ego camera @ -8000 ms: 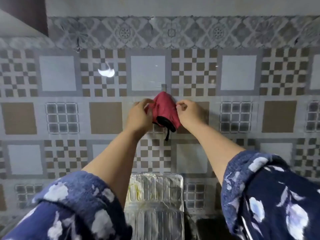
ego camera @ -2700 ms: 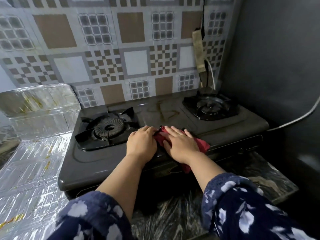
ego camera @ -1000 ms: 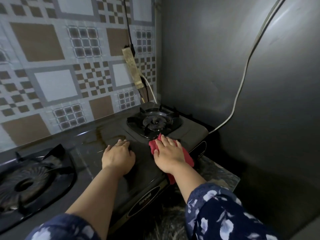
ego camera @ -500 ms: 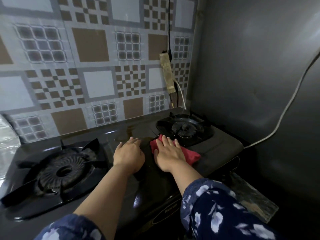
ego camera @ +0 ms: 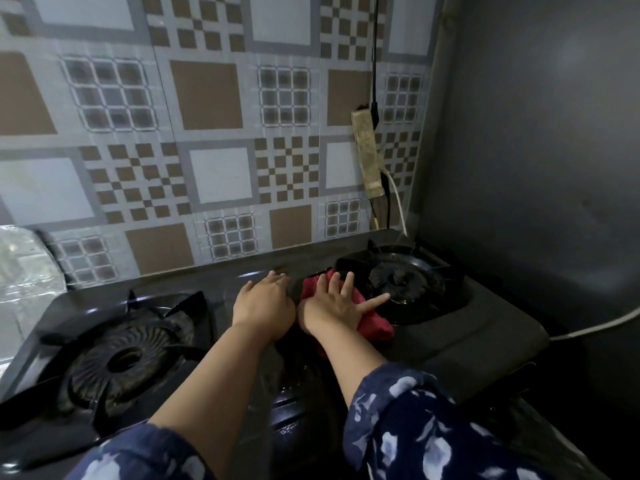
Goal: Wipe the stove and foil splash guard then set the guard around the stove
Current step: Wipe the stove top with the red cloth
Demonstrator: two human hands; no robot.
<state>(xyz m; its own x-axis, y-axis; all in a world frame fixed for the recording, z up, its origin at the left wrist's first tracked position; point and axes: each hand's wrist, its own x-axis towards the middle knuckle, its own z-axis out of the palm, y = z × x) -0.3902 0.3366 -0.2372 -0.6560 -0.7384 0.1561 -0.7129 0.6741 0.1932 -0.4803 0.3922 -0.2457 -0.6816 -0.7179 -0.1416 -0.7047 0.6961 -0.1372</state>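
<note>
A black two-burner gas stove (ego camera: pixel 478 327) fills the lower part of the view. My right hand (ego camera: pixel 334 308) lies flat, fingers spread, pressing a red cloth (ego camera: pixel 375 325) onto the stove top just left of the right burner (ego camera: pixel 398 282). My left hand (ego camera: pixel 265 304) rests palm down on the middle of the stove, right beside it, holding nothing. The left burner (ego camera: pixel 121 355) is at the lower left. A piece of the foil splash guard (ego camera: pixel 24 265) shows at the far left edge, leaning against the wall.
A patterned tile wall (ego camera: pixel 214 174) stands behind the stove. A power strip (ego camera: pixel 367 154) with cables hangs on it above the right burner. A dark wall (ego camera: pixel 536 150) closes off the right side, with a white cable (ego camera: pixel 599 327) running along it.
Over the last second my right hand slid the red cloth from the front edge of the stove back toward the wall, beside the right burner. My left hand moved back with it.
</note>
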